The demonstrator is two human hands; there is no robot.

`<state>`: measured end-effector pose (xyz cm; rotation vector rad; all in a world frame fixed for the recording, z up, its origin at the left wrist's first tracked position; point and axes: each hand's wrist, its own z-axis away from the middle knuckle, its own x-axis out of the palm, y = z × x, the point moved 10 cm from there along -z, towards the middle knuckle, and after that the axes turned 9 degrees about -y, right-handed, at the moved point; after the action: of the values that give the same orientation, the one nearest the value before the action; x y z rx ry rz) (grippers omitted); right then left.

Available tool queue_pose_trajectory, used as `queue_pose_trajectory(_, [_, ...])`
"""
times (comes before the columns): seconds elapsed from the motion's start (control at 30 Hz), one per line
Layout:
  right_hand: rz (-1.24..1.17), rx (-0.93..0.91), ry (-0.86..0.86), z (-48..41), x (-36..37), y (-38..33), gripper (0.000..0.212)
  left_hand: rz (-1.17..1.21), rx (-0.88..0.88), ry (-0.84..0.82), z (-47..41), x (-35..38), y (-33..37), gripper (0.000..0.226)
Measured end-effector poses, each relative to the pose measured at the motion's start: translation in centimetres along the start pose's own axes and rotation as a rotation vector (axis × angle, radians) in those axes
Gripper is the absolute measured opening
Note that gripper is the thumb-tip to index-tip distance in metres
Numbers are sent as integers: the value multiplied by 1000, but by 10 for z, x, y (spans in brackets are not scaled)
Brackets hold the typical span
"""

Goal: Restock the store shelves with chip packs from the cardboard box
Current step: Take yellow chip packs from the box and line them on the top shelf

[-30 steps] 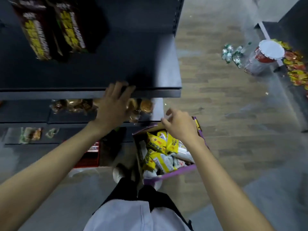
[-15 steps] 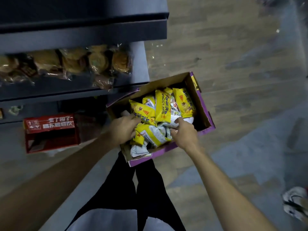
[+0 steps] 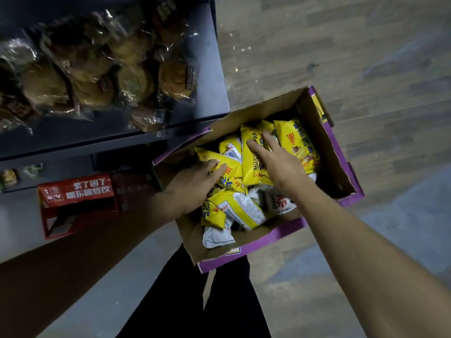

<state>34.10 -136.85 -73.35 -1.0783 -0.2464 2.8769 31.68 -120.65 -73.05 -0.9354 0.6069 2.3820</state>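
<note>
A cardboard box with purple outer sides sits open on the floor below me. Several yellow chip packs fill it, and a few white ones lie toward the near side. My left hand is inside the box at its left, with the fingers curled over a yellow chip pack. My right hand lies flat with spread fingers on an upright yellow pack in the middle of the box. Neither pack is lifted out of the box.
A dark store shelf at the upper left carries several wrapped pastries. Its front edge almost touches the box's far corner. A red carton stands on the floor under the shelves. My legs in black trousers are just behind the box. Wood-look floor lies to the right.
My view has dropped from the shelves to the box. Both hands came down from the shelf edge into the box. The right hand moved from the near packs up onto the upright yellow one.
</note>
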Motion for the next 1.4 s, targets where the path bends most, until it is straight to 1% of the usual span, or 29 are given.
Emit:
queue_pose_trajectory(0.1, [131,-35,54,-1,-4,-3,98,-15,-14,-6,-4,0,2,72])
queue_pose_trajectory(0.2, [277,-155,126,1,-2,-9,87,23,-53,54,-13,2,4,71])
queue_pose_trajectory(0.3, [309,-241,197,0,-2,-6,79,27,-125,79,-26,10,-1,79])
queue_pose_trajectory(0.37, [309,-292,243,-2,-6,-8,73,-2,-116,125,-33,7,-1,82])
queue_pose_trajectory(0.4, [308,-316,250,-2,-6,-9,71,-20,-109,152,-35,4,-2,76])
queue_pose_trajectory(0.47, [280,-352,265,-4,-7,-9,71,-30,-88,225,-37,-7,-3,59])
queue_pose_trajectory(0.5, [256,-358,278,-3,-8,-7,72,-3,-78,234,-35,-12,-3,52])
queue_pose_trajectory(0.57, [157,-351,328,3,-13,-1,75,69,-103,214,-30,-18,-9,48])
queue_pose_trajectory(0.63, [-118,-325,357,12,-22,10,72,154,-152,199,-19,-23,-16,49])
queue_pose_trajectory(0.7, [-409,-302,399,27,-34,16,65,225,-195,233,-7,-32,-20,49])
queue_pose_trajectory(0.73, [-515,-287,440,36,-42,19,58,263,-208,260,-1,-37,-22,48])
queue_pose_trajectory(0.8, [-610,-203,534,52,-55,24,38,380,-239,258,3,-34,-26,46])
queue_pose_trajectory(0.83, [-611,-137,566,58,-59,28,33,445,-252,235,2,-30,-27,45])
queue_pose_trajectory(0.87, [-603,-72,578,62,-59,32,33,499,-260,211,1,-26,-28,45])
queue_pose_trajectory(0.93, [-568,59,539,63,-53,38,38,572,-280,189,-1,-23,-30,44])
queue_pose_trajectory(1.0, [-481,181,484,61,-42,42,45,607,-278,205,0,-26,-29,44])
queue_pose_trajectory(1.07, [-326,255,394,53,-29,41,54,561,-273,248,5,-34,-26,44])
queue_pose_trajectory(1.13, [-244,307,248,41,-7,41,62,397,-296,323,14,-50,-21,46])
queue_pose_trajectory(1.17, [-229,340,222,38,2,41,65,295,-307,356,19,-58,-17,47])
queue_pose_trajectory(1.2, [-212,370,245,39,7,41,68,216,-311,370,21,-63,-12,46])
queue_pose_trajectory(1.27, [-193,392,388,47,9,36,67,180,-321,330,19,-61,-5,46])
queue_pose_trajectory(1.33, [-184,368,492,55,12,26,58,260,-350,269,12,-47,-4,47])
queue_pose_trajectory(1.4, [-185,333,548,62,15,19,45,340,-359,281,7,-35,-2,48])
